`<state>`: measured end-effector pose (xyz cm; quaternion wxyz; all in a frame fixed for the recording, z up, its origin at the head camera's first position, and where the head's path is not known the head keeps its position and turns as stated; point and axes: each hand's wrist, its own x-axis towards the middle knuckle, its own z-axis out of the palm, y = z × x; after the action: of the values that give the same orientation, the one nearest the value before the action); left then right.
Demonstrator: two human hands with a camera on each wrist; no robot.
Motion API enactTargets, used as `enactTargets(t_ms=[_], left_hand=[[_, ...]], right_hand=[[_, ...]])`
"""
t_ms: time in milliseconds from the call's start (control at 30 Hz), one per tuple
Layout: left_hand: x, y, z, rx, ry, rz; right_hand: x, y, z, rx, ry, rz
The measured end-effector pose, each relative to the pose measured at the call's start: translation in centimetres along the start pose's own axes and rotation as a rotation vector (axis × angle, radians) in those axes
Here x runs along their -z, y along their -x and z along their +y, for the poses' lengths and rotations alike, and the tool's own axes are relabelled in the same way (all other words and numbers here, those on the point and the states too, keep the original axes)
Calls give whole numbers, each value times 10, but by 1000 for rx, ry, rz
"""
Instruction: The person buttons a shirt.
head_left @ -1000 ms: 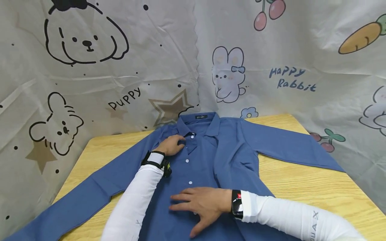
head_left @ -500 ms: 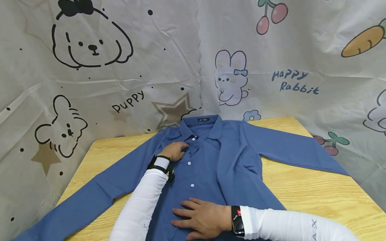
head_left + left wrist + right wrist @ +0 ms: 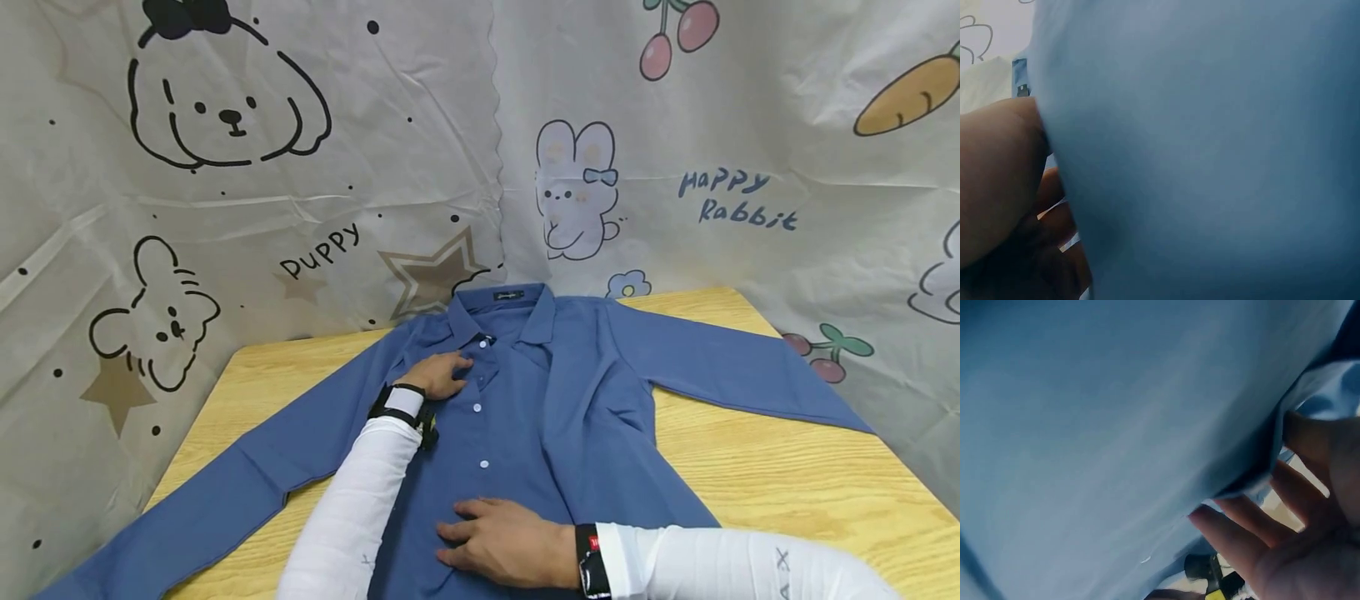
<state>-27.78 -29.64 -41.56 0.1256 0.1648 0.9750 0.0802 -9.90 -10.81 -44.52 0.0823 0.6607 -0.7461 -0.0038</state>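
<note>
A blue long-sleeved button-up shirt [image 3: 502, 433] lies front up, its collar at the far side. My left hand [image 3: 435, 375] rests on the chest beside the button placket, just below the collar, with its fingers bent. In the left wrist view, the bulging cloth hides most of the fingertips of that left hand [image 3: 997, 181]. Lower down the shirt front, my right hand [image 3: 510, 542] lies across the placket. The right wrist view shows the fingers of the right hand [image 3: 1310, 544] apart and slightly bent, their tips against a raised fold of cloth.
A light wood table [image 3: 780, 467] lies under the shirt. One sleeve [image 3: 225, 483] runs down to the near left, the other sleeve [image 3: 735, 367] stretches to the right edge. A white curtain [image 3: 420, 108] printed with cartoon animals hangs behind the table.
My right hand has slid a little down the shirt front, and its fingers have drawn closer together. The left hand has shifted slightly down beside the placket. The head view tilted slightly.
</note>
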Motion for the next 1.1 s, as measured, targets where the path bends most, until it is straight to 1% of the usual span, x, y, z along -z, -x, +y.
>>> enactTargets(t_ms=[133, 200, 300, 400, 533, 667, 767, 900, 967, 1100], left_hand=[[1, -2, 1, -4, -11, -1], [2, -3, 3, -1, -16, -2], [2, -3, 6, 13, -18, -14], [2, -3, 9, 36, -11, -15], [2, -2, 13, 62, -21, 2], [0, -6, 13, 74, -67, 16], [-4, -11, 9, 93, -120, 14], [-8, -18, 7, 103, -169, 3], [-7, -19, 9, 95, -184, -2], [-1, -17, 18, 91, -226, -52]], right_hand=[[1, -1, -5, 16, 70, 110], [3, 0, -8, 19, 98, 141], [8, 3, -12, 38, 84, 107], [14, 5, -15, 75, 20, 53], [18, 6, -20, 126, -39, -16], [19, 7, -21, 153, -10, -72], [20, 8, -21, 166, -22, -86], [19, 10, -21, 166, -92, -85], [18, 10, -21, 162, -107, -86], [18, 11, -20, 149, -146, -98]])
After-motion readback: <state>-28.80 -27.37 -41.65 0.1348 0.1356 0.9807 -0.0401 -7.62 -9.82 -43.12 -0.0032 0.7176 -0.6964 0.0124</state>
